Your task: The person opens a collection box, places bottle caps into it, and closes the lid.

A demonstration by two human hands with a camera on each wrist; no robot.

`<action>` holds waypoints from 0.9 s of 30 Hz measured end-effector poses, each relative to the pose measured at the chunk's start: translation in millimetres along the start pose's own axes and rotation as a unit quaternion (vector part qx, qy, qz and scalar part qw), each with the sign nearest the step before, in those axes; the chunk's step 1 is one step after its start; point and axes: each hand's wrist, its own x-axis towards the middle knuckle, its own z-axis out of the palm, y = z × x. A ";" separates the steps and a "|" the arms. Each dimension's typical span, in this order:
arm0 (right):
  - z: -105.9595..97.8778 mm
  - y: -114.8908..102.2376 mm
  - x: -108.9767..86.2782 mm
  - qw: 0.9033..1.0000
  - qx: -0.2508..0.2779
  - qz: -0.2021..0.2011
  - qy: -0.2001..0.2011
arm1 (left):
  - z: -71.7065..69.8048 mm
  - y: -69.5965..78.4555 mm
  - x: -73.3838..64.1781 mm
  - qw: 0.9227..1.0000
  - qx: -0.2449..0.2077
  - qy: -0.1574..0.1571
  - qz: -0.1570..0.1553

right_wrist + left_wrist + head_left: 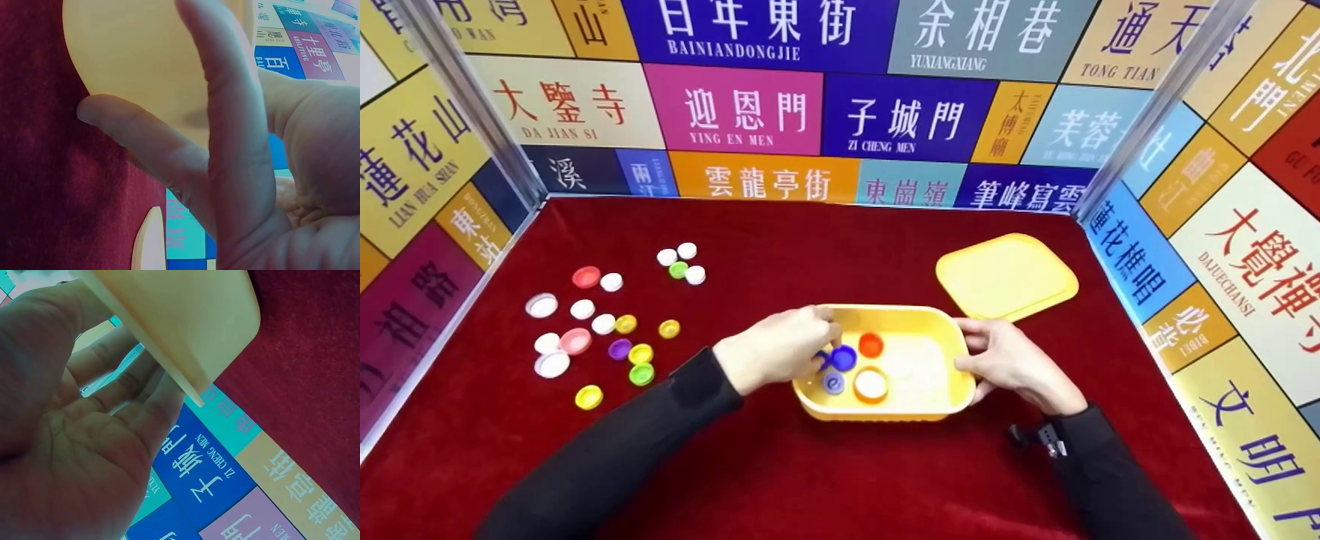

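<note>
A yellow plastic box [911, 319] stands at the middle of the red cloth. My left hand [780, 349] reaches over its left end, fingers bent down, pinching a dark blue bottle cap [824, 361] that they partly cover. Beside the fingertips lies another blue cap [844, 358]. Also in the box are a red cap [871, 345], a pale purple cap [833, 382] and an orange-rimmed white cap [871, 384]. My right hand [1012, 364] grips the box's right end. In the left wrist view, the box wall [197, 315] hides the left fingertips.
A yellow lid [1009, 276] lies behind the box on the right. Many loose caps, white, pink, yellow, green and purple, are spread at the left, among them a purple cap [619, 349]. Printed panels [735, 109] wall the red cloth [810, 480] at back and sides.
</note>
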 end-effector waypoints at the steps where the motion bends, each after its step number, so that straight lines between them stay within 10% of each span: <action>1: -0.3 -0.2 0.0 1.000 -0.001 -0.001 0.000 | -0.2 -0.2 0.6 1.000 0.001 0.000 -0.001; 27: 0.3 -0.2 0.4 1.000 -0.001 -0.003 0.001 | -1.0 -12.8 -4.8 0.997 -0.019 0.075 0.022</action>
